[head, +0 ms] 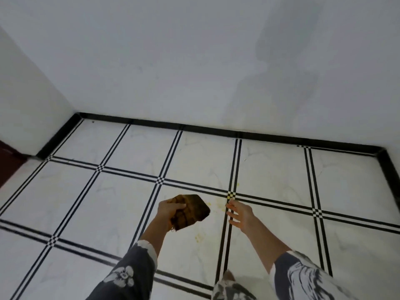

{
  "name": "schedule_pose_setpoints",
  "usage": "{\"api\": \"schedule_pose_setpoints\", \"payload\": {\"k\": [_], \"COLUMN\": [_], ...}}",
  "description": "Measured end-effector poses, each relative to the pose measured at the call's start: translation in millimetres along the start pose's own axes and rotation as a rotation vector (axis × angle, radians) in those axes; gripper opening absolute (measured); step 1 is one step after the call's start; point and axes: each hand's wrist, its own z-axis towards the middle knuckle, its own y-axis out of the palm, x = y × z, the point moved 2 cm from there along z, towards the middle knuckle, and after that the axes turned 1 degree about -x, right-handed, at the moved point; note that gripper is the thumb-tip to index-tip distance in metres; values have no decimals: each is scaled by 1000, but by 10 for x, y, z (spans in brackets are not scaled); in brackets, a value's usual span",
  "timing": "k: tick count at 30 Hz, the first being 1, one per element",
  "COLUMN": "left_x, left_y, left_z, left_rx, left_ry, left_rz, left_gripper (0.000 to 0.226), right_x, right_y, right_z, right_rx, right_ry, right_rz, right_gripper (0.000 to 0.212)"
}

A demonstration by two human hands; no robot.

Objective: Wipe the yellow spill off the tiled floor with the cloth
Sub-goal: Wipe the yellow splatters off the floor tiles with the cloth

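Fingers [180, 206] of left hand [171, 210] curl round brown cloth [192, 210]; right hand [241, 214] fingers spread, loose. Faint yellow spill [218, 206] on tiled floor [108, 202] between both hands.

A: What's worn?
B: Long-sleeved top, dk grey w/ white print. On the left sleeve [132, 269] there's a white flower [122, 276] w/ a grey centre, plus a white patch at the cuff & a loose thread at its edge.
A: And the right sleeve [303, 278]?
B: Same dk grey, but the white runs in feathery, brush-like streaks. Pale edge at the cuff.
A: Below the cuffs?
B: Bare, incl. left hand [171, 210] & right hand [239, 214].
A: Anything else?
B: A fabric fold [229, 287] at bottom centre, grey-white print like the sleeves, brownish tip on top. Can't tell which pt of the garment.
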Motion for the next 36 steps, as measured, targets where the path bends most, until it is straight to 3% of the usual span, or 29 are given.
{"api": "schedule_pose_setpoints", "payload": {"k": [8, 13, 17, 21, 28, 32, 36], "left_x": [625, 816, 848, 755, 218, -183, -742], "left_y": [52, 89, 76, 66, -23, -217, -285], "left_z": [813, 1413, 1731, 1902, 2045, 2212, 2508], "left_rx": [-105, -275, -403, -489, -541, -565, -644], "left_ry": [-15, -63, -85, -89, -99, -110, -80], "left_rz": [186, 421, 579, 718, 944, 1016, 1186], "left_gripper": [15, 15, 17, 19, 23, 26, 19], "right_x": [-339, -145, 205, 533, 1337, 1799, 2215], "right_y": [401, 679, 924, 1213, 1383, 1530, 1686], "right_z": [340, 566, 709, 702, 541, 594, 838], "right_rx": [94, 306, 482, 425, 521, 367, 342], "right_ry": [-61, -56, -26, 37, 39, -16, -15], "right_rz": [157, 367, 560, 662, 757, 749, 852], "right_gripper": [36, 15, 17, 23, 34, 41, 44]}}
